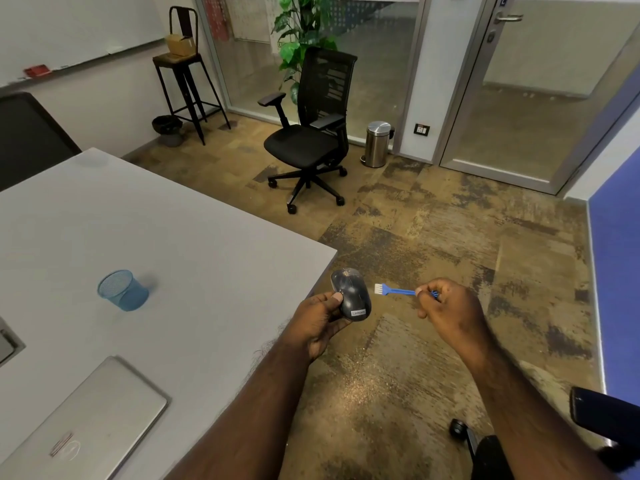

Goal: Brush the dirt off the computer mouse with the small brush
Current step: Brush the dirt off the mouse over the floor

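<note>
From the head camera: my left hand [318, 318] is clamped around the computer mouse [350, 295], low centre of the frame, just past the table [194, 237] corner and out over the carpet. It looks like a light, hard, smooth shell, so I'd say slippery; gripping the sides with the thumb on top suits it. My right hand [446, 311] pinches the small brush [394, 290] by its thin blue handle, white bristles just beside the mouse, not touching. The handle looks likely to flex. Open floor below, table edge left; plenty of room to sweep.
</note>
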`<state>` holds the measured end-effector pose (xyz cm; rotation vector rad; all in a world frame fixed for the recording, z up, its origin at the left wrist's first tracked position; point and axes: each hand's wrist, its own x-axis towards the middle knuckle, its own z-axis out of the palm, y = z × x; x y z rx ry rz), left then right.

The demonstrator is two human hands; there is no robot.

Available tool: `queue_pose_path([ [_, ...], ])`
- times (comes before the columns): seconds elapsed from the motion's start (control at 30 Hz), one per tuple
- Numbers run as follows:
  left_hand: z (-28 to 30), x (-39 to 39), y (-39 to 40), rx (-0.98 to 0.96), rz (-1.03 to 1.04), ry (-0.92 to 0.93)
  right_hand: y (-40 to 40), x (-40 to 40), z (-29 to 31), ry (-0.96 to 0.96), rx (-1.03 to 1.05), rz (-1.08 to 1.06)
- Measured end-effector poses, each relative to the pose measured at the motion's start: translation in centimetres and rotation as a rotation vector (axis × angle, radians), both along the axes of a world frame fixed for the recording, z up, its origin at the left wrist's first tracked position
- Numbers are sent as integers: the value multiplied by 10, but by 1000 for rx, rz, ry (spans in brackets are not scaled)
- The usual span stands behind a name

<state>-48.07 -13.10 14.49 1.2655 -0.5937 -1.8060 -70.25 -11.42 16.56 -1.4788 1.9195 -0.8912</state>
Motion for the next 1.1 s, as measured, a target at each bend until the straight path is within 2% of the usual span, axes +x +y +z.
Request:
queue_pose_path([
  [0.1, 0, 1, 0, -17, -5, -4, 4, 3, 2, -130, 1, 73],
  [0.23, 2, -1, 3, -63, -58, -59, 4, 10, 7, 4, -57, 60],
  [0.3, 3, -3, 4, -77, -67, -91, 1, 14, 11, 12, -89, 69],
  [0.47, 2, -6, 8, -89, -82, -157, -4, 29, 19, 111, -42, 159],
  [0.63, 3, -5, 10, -108, -119, -186, -11, 35, 25, 150, -36, 115],
  [0.77, 2, -5, 9, -106, -130, -189, -12, 37, 27, 99, -56, 122],
  [0.97, -1, -5, 9, -124, -166, -198, -15, 39, 27, 153, -72, 74],
  [1.1, -2, -6, 8, -137, -175, -195, -15, 42, 27, 191, -31, 118],
])
